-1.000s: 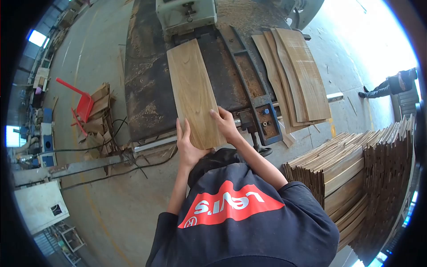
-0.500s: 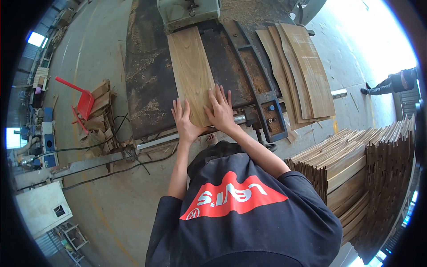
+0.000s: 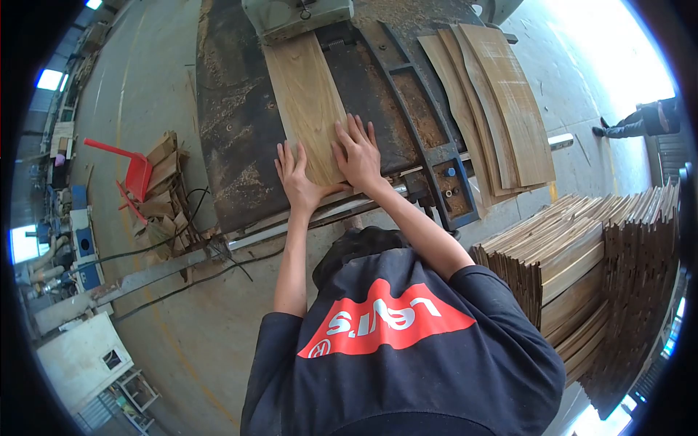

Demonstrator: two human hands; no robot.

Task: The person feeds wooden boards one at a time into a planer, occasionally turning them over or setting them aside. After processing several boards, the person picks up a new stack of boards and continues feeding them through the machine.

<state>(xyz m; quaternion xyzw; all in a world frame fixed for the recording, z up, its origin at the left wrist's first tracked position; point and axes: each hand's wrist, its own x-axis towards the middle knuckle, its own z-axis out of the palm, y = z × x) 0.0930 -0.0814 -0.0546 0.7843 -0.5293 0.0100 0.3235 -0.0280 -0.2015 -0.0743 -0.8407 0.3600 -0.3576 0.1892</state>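
Note:
A long wooden board [image 3: 309, 102] lies flat on the dark machine table, its far end reaching the grey-green machine head [image 3: 294, 18]. My left hand [image 3: 299, 182] rests on the near left corner of the board, fingers stretched out and spread, thumb pointing inward along the near end. On the board's right edge lies my right hand [image 3: 359, 156], also open, with the fingers pointing forward. Just right of the board runs a black metal fence [image 3: 416, 102] with sawdust in its openings. Whatever part of the board is under the machine head is hidden.
Several wooden boards [image 3: 512, 109] lie overlapped on the right side of the machine table [image 3: 240, 138]. A tall stack of planks [image 3: 567, 269] stands at my right. On the left are a red dustpan [image 3: 137, 174] and wood scraps [image 3: 169, 211]. A person [image 3: 640, 123] is far right.
Both hands and the board have moved forward a little toward the machine head, and the board's far end is further in. My body leans closer to the table; the view has shifted slightly.

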